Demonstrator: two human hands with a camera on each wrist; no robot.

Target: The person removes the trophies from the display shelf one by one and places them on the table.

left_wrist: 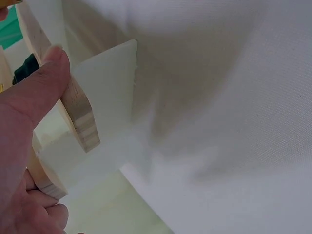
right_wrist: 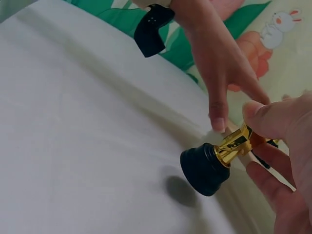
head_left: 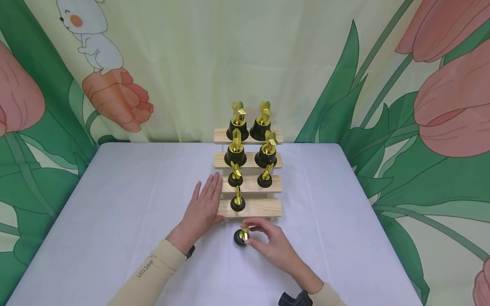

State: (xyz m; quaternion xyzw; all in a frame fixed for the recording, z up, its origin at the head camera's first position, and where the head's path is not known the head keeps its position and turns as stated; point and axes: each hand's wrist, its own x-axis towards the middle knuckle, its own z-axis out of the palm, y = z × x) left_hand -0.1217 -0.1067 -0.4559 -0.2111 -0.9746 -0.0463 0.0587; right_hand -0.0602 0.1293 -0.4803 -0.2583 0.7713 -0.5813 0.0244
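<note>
My right hand [head_left: 269, 244] pinches a small star trophy [head_left: 240, 238] by its gold top, in front of the stand. In the right wrist view the trophy's black base [right_wrist: 204, 169] is tilted and lifted off the cloth, its shadow beside it. A tiered wooden stand [head_left: 268, 207] carries more trophies with black bases. My left hand [head_left: 203, 208] lies along the stand's left side, fingers straight, thumb near the lowest shelf's front. The left wrist view has the thumb [left_wrist: 56, 66] touching a shelf end [left_wrist: 83, 117]. One small trophy [head_left: 237, 203] stands on the lowest shelf's left part.
Two small trophies [head_left: 265, 179] stand one shelf up. Larger trophies [head_left: 262, 127] stand in pairs on the two upper shelves. White cloth covers the table [head_left: 126, 204]. A printed curtain [head_left: 191, 63] hangs behind and at both sides.
</note>
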